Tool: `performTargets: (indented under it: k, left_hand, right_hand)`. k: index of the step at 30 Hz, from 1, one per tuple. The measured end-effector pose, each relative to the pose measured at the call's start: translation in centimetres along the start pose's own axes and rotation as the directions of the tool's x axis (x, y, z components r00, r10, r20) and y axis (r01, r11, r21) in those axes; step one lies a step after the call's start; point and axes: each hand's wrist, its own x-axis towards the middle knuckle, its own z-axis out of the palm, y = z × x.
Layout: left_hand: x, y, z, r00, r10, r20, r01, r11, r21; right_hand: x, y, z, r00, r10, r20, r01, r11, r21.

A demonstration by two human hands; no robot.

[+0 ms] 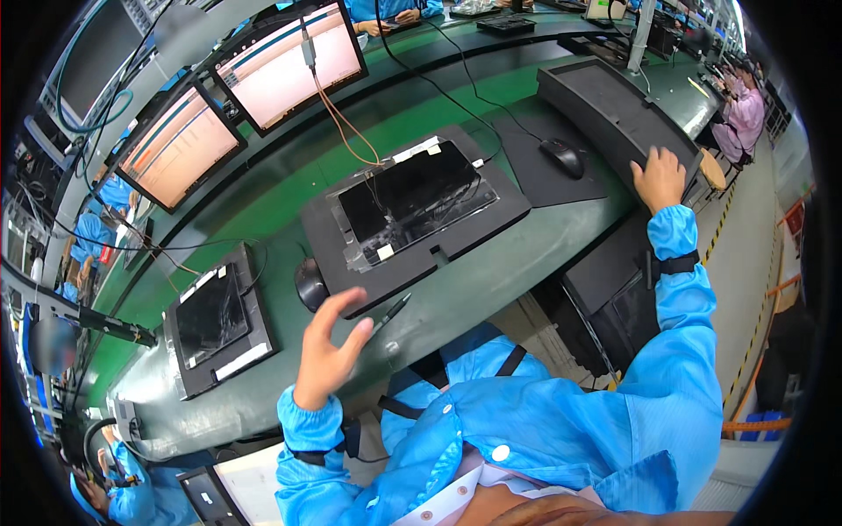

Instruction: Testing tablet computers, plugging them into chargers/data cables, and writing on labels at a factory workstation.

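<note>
My left hand (329,351) hovers over the near edge of the bench, thumb and fingers apart and nothing between them. Close by lies a dark pen (392,312). Beyond it, a black screen panel (412,195) with clear film and white tape pieces rests in a black foam holder (368,285). At the right, my right hand (660,180) is at the near end of a long black tray (605,101), its fingers spread over the rim. Whether it bears any of the tray's weight I cannot tell.
A black mouse (562,158) sits on a dark mat, and another (310,284) beside the holder. A second panel (210,317) lies in a holder at left. Two lit monitors (294,66) stand behind. Cables cross the green bench (351,361). Other people work farther off.
</note>
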Motion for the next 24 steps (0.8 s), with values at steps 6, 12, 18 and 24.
performTargets:
  k: [6, 12, 18, 24]
  left_hand:
    - [-5.1, 1.4, 1.3, 0.996, 0.043, 0.084, -0.041, 0.999, -0.023]
    - [-9.7, 0.8, 2.6, 1.0, 0.015, -0.016, -0.018, 0.972, -0.233]
    - [-18.8, 3.0, 1.7, 0.978, -0.053, 0.2, 0.052, 0.999, 0.01]
    - [-30.7, 9.3, 2.4, 0.987, -0.153, -0.052, 0.143, 0.978, -0.152]
  right_hand:
    - [-0.3, 4.5, -3.8, 0.952, 0.016, -0.307, 0.062, 0.968, 0.243]
    - [-10.2, -4.9, -11.0, 0.846, -0.004, -0.534, 0.291, 0.842, 0.454]
    - [-18.0, -22.3, -17.1, 0.404, -0.345, -0.847, 0.893, -0.052, 0.447]
    - [-24.7, -38.9, -26.6, -0.019, -0.302, -0.953, 0.616, -0.754, 0.227]
